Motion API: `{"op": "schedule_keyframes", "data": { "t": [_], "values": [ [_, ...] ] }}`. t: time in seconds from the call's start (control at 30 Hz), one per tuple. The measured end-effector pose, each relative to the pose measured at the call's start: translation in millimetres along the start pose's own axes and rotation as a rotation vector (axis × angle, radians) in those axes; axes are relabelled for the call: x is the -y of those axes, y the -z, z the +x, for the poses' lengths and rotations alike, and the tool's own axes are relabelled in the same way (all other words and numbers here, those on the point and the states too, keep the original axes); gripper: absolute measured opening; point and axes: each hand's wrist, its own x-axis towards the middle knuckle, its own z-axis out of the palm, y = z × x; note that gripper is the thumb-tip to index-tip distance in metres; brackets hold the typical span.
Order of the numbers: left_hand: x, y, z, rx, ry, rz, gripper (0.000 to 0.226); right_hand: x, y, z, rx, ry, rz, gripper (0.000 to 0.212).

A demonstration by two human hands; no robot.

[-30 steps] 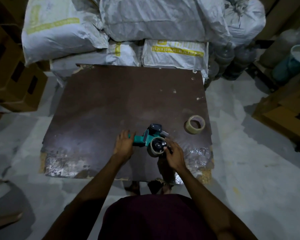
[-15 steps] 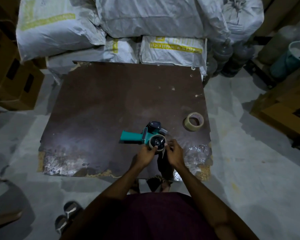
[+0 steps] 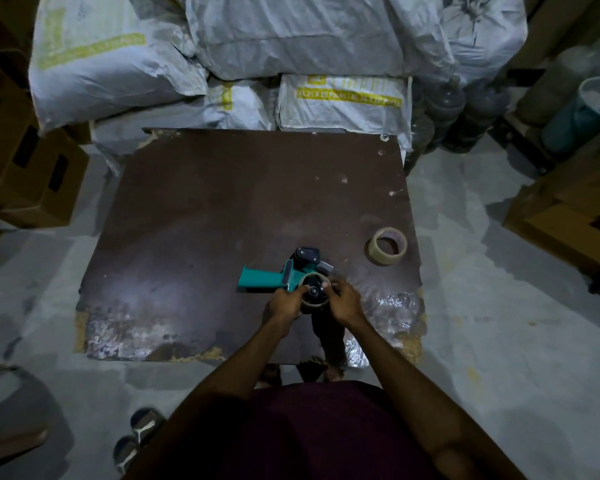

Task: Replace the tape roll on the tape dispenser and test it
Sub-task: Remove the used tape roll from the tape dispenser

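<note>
In the head view, a teal plastic tape dispenser lies on its side on the dark brown worn surface, just below the frame's centre. The left hand and right hand pinch either side of the nearly spent tape roll on its hub. A full clear tape roll sits apart, toward the right edge.

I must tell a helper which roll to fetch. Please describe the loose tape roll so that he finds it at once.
Look at the brown board on the floor, then at its right edge. There the loose tape roll lies alone, beyond the teal tape dispenser. Unlike the roll on the dispenser, no hand touches it.
</note>
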Motion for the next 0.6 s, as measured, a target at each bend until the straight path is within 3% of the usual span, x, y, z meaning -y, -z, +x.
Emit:
{"op": "schedule_keyframes", "data": {
  "t": [0.37,0.53,0.6],
  "values": [
    [-4,2,-7,0.040,0.010,0.014,0.047,6,5,26,0.160,-0.123,-0.057,0.021],
    [-1,-2,9,0.038,-0.004,0.052,0.052,7,8,34,0.199,-0.174,-0.066,0.012],
    [-25,0,-24,0.015,-0.017,0.076,0.057,13,7,35,0.185,-0.184,-0.097,0.011]
  ]
}}
